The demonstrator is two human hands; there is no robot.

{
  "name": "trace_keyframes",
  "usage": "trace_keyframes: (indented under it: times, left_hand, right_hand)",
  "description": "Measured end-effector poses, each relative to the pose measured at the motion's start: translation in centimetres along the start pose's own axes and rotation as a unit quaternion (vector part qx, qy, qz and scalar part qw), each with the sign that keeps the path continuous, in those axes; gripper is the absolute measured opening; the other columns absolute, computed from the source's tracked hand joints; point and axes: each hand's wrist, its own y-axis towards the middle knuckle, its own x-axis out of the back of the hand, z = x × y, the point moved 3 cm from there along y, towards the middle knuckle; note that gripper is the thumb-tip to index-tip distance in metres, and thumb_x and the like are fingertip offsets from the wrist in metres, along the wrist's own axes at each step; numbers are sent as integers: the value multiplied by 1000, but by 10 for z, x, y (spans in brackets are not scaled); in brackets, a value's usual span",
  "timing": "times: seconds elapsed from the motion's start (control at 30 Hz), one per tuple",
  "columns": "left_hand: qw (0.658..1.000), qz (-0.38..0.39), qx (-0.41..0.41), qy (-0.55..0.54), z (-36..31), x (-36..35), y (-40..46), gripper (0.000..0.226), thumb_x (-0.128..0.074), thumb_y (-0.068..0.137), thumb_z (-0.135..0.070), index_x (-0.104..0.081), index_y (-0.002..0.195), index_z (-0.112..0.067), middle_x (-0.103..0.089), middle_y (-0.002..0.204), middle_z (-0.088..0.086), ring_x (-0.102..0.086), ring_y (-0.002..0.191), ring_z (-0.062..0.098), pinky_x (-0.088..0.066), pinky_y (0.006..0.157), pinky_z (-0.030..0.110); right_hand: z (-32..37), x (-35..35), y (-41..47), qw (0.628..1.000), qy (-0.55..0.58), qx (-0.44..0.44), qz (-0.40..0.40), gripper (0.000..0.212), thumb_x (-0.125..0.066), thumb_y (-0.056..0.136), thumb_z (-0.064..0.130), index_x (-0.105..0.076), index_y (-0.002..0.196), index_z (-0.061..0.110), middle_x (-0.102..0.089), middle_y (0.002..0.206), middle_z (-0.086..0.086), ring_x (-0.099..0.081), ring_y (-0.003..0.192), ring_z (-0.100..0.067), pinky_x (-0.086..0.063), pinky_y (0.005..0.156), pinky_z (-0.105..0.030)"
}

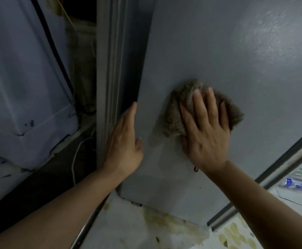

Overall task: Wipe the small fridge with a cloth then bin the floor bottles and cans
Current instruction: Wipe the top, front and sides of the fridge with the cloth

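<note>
A: Item one, far left: a pale covered appliance (pixel 26 83), with a white cable (pixel 75 155) trailing in the dark gap beside it. Risk?

B: Low, though a cloth dragging off the edge could be snagging that cable.

A: Item two: left hand (pixel 125 141), fingers straight and released, lying flat along the left edge of the small fridge (pixel 218 51).

B: It is bracing. If it is slipping into the door seam, the fingers could be getting pinched.

A: Item three: right hand (pixel 206 133), fingers spread and released, pressing the brown cloth (pixel 197 112) flat against the grey side panel, mid-height.

B: The cloth is bunching; pressing unevenly may be leaving streaks, or it may be sliding out from under the palm.

A: Item four, far right: a bottle (pixel 296 184) lying on the floor tiles, blurred.

B: Not yet binned. Stepping back could be sending it rolling underfoot.
</note>
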Motion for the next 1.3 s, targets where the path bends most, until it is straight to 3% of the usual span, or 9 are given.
trace_keyframes:
  times: [0.17, 0.27, 0.37, 0.5, 0.6, 0.87, 1.0, 1.2, 1.3]
  left_hand:
    - [997, -11, 9, -72, 10, -5, 0, 83, -49, 83, 8, -11, 147, -30, -24, 152, -7, -28, 136, 6, -14, 93, -9]
    - [988, 24, 23, -152, 16, -3, 1, 82, -46, 85, 9, -15, 145, -38, -27, 151, -13, -28, 135, -1, -17, 90, -11]
    - [971, 49, 47, -228, 28, 0, 3, 74, -45, 87, 8, -28, 138, -42, -39, 139, -20, -35, 128, -7, -27, 86, -8]
    - [938, 28, 143, -314, 48, -3, 3, 63, -42, 84, 16, -40, 134, -23, -55, 117, -8, -54, 108, 6, -41, 90, 15]
    - [919, 0, 185, -347, 64, -12, -2, 61, -36, 83, 22, -40, 128, -19, -59, 98, -3, -58, 92, 5, -47, 76, 9]
    - [885, -27, 274, -376, 90, -31, -27, 54, -30, 80, 25, -44, 118, -10, -60, 104, 7, -59, 88, 5, -48, 73, 9]
    - [904, -21, 258, -341, 81, -31, -26, 55, -36, 78, 24, -45, 124, -5, -58, 119, 17, -56, 108, 24, -44, 96, 37]
    - [928, -21, 237, -286, 75, -36, -36, 57, -36, 76, 23, -48, 113, -18, -56, 100, -10, -54, 97, 8, -40, 88, 18]
    - [936, -30, 222, -271, 71, -38, -39, 55, -38, 77, 21, -50, 119, -12, -56, 107, -6, -54, 100, 9, -39, 92, 20]
  right_hand:
    - [50, -23, -54, 975, 28, 180, 124, 58, -46, 84, 25, -37, 140, 13, -24, 151, -1, -16, 143, -31, -24, 105, -39]
    - [60, -21, -61, 962, 49, 200, 182, 58, -40, 82, 16, -38, 140, 11, -26, 150, 1, -23, 140, -22, -29, 95, -29]
    - [50, -12, -38, 975, 50, 163, 145, 57, -38, 84, 12, -36, 141, 10, -25, 152, -3, -23, 142, -27, -24, 109, -35]
    - [41, -5, 30, 996, 43, 64, 48, 51, -42, 92, 20, -38, 143, 13, -23, 153, -4, -15, 143, -30, -6, 116, -41]
    - [58, -17, 42, 996, 59, 60, 8, 48, -40, 95, 24, -42, 142, 15, -33, 152, -4, -19, 142, -33, -4, 117, -43]
    - [123, -56, -55, 958, 52, 201, 196, 54, -38, 90, 19, -36, 143, 16, -32, 151, -1, -18, 141, -24, -43, 100, -41]
    - [106, -45, -49, 962, 64, 198, 174, 58, -31, 87, 13, -35, 144, 15, -24, 153, 1, -18, 143, -20, -33, 107, -37]
    - [69, -34, -43, 990, 46, 95, 96, 53, -21, 96, 10, -24, 149, 18, -17, 156, 1, -7, 147, -23, -6, 117, -39]
    - [87, -49, -89, 962, 18, 210, 173, 66, -43, 83, 17, -25, 147, 23, -20, 155, 7, 2, 146, -28, -16, 111, -42]
